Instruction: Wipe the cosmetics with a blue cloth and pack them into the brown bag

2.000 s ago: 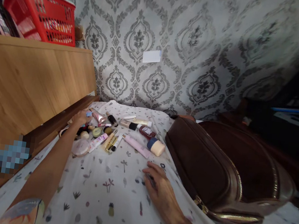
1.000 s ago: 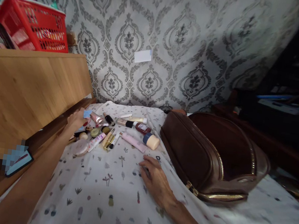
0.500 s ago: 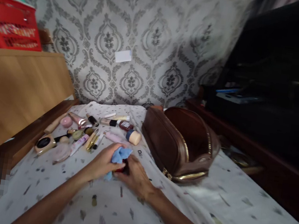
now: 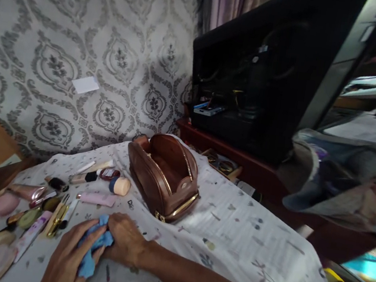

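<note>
Blue cloth [image 4: 92, 251] now sits bunched between both hands on the bed sheet [image 4: 241, 234], near the brown pouch [image 4: 163, 175]. Two seconds ago the left hand [image 4: 64, 257] was reaching among the cosmetics [image 4: 53, 215] and the right hand [image 4: 125, 242] lay flat on the sheet; since then the two have met. Left fingers wrap the cloth. Right fingers are curled shut against it, and whether they hide something small cannot be told. The view has swung right, so the pouch shows its open top.

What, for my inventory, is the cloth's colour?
The cloth is blue, shown best in the head view.
</note>
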